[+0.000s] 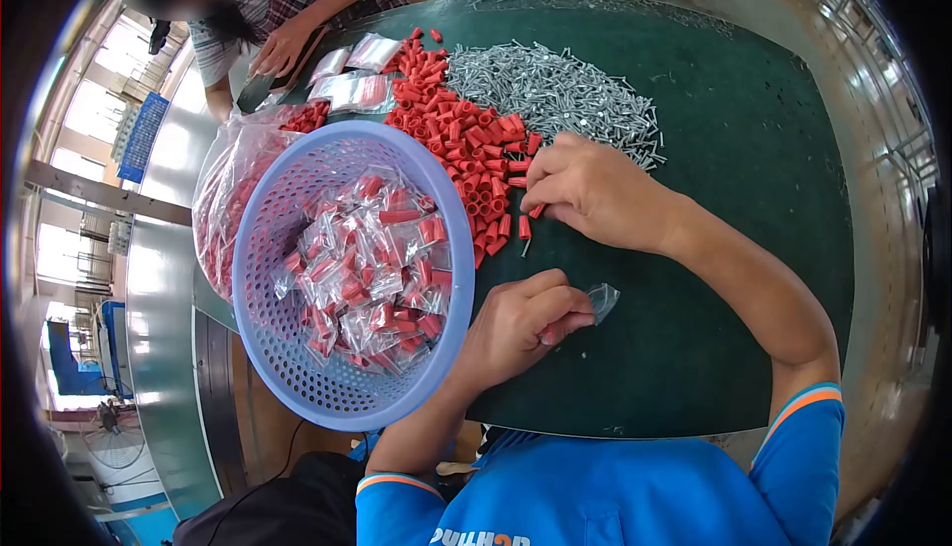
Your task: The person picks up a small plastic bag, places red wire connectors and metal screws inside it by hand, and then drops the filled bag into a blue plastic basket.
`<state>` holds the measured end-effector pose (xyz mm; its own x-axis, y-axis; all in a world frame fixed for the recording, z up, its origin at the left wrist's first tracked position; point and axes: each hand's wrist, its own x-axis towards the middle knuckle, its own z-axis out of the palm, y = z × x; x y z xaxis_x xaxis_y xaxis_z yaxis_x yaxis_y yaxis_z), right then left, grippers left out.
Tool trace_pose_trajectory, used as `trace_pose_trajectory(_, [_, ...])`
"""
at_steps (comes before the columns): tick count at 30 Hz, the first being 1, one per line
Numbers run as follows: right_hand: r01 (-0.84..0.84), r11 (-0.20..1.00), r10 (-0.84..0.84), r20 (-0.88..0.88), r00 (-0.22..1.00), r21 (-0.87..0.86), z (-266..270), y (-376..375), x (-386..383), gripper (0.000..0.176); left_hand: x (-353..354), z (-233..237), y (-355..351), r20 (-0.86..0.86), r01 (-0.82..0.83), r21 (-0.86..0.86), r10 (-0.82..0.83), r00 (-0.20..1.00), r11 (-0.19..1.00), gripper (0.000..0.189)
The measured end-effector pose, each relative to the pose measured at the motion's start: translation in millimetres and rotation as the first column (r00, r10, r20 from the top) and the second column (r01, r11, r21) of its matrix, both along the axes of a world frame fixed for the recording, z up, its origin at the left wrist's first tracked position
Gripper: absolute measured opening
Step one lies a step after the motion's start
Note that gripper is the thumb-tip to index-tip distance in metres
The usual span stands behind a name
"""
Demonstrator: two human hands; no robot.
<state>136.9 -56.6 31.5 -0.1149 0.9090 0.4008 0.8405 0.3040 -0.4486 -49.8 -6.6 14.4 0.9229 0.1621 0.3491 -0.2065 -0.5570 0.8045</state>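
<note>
My left hand (521,323) rests on the green table mat (734,149), fingers closed on a small clear plastic bag (601,298) with something red showing inside the grip. My right hand (585,189) reaches into the edge of a pile of red plastic anchors (466,129), fingertips pinching a red anchor (536,211). One more red anchor (524,228) and a screw lie just under that hand. Behind the red pile spreads a heap of silver screws (555,90).
A lilac perforated basket (288,367) at the table's left edge holds several filled clear bags. Beside it sits a large plastic bag of red anchors (223,199). Another person's hand (283,45) works at the far left near filled small bags (347,75).
</note>
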Motion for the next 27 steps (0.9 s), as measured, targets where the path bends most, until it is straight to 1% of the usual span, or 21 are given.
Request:
trace_pose_trajectory(1, [-0.002,1.0,0.002,0.004,1.0,-0.002,-2.0,2.2,-0.1,0.014,-0.8,2.1,0.5,-0.003,0.006,0.028,-0.006,1.0,1.0,0.017])
trace_pose_trajectory(3, [-0.01,0.999,0.018,0.179,0.984,-0.045,-8.0,5.1,-0.2,0.012,-2.0,4.1,0.4,-0.003,0.012,0.051,-0.012,1.0,0.999,0.017])
trace_pose_trajectory(4, [-0.01,0.999,0.019,0.183,0.983,-0.048,-9.8,6.3,-0.8,0.012,-2.1,4.3,-0.3,-0.007,0.008,0.054,-0.008,1.0,0.998,0.017])
trace_pose_trajectory(6, [-0.025,1.0,0.028,0.315,0.949,-0.014,-12.1,7.3,-1.7,0.01,-2.1,5.1,-0.9,-0.008,0.005,0.055,-0.004,1.0,0.998,0.018])
trace_pose_trajectory(10, [-0.047,0.999,0.05,0.322,0.945,-0.018,-11.8,9.3,-3.7,0.011,-2.7,4.1,-1.3,0.012,-0.009,0.061,0.008,1.0,0.998,0.017])
trace_pose_trajectory(12, [-0.013,0.998,0.027,0.252,0.967,-0.057,-10.0,9.5,-2.9,0.015,-2.3,3.2,-0.6,0.02,-0.015,0.058,0.014,1.0,0.998,0.016])
trace_pose_trajectory(13, [-0.011,0.998,0.026,0.256,0.966,-0.058,-9.3,9.4,-1.2,0.015,-2.2,3.0,-0.3,0.027,-0.019,0.062,0.018,0.999,0.998,0.016])
trace_pose_trajectory(15, [0.011,0.999,-0.009,-0.051,0.999,0.047,-8.5,10.4,1.2,0.017,-1.7,2.7,-0.8,0.037,-0.03,0.067,0.027,0.999,0.997,0.016])
trace_pose_trajectory(16, [0.01,0.999,-0.008,-0.05,0.999,0.047,-9.5,10.6,-0.1,0.017,-1.8,2.8,-1.2,0.044,-0.028,0.073,0.024,0.999,0.997,0.016])
trace_pose_trajectory(18, [-0.168,0.986,0.167,0.044,0.985,0.014,-10.7,11.6,-4.1,0.019,-1.4,1.9,-1.2,0.05,-0.019,0.084,0.015,0.999,0.996,0.016])
trace_pose_trajectory(19, [-0.165,0.986,0.164,0.045,0.985,0.015,-9.9,11.0,-6.3,0.019,-1.0,0.3,-0.9,0.048,-0.022,0.09,0.018,0.999,0.996,0.016])
trace_pose_trajectory(21, [-0.195,0.97,0.199,0.015,0.98,-0.145,-8.7,10.0,-11.1,0.018,-0.8,0.5,-0.1,0.047,-0.027,0.097,0.023,0.999,0.995,0.017])
trace_pose_trajectory(22, [-0.196,0.97,0.2,0.013,0.98,-0.143,-8.7,10.0,-11.6,0.018,-0.9,1.7,0.8,0.038,-0.043,0.109,0.039,0.999,0.993,0.016])
trace_pose_trajectory(24, [-0.111,0.984,0.127,0.115,0.985,-0.143,-9.2,9.6,-11.5,0.017,-1.7,3.2,2.2,0.029,-0.06,0.12,0.057,0.998,0.991,0.015])
trace_pose_trajectory(25, [-0.109,0.984,0.125,0.115,0.985,-0.143,-8.6,8.0,-11.7,0.017,-2.0,3.8,3.1,0.02,-0.072,0.15,0.07,0.997,0.986,0.015])
trace_pose_trajectory(26, [-0.055,0.996,0.05,-0.068,0.996,-0.077,-6.2,5.9,-11.3,0.016,-1.9,4.5,3.9,0.012,-0.083,0.178,0.082,0.997,0.981,0.015])
trace_pose_trajectory(27, [0.01,1.0,-0.016,-0.252,0.968,-0.022,-2.5,3.4,-10.5,0.016,-1.9,5.9,4.6,0.014,-0.081,0.176,0.08,0.997,0.981,0.015])
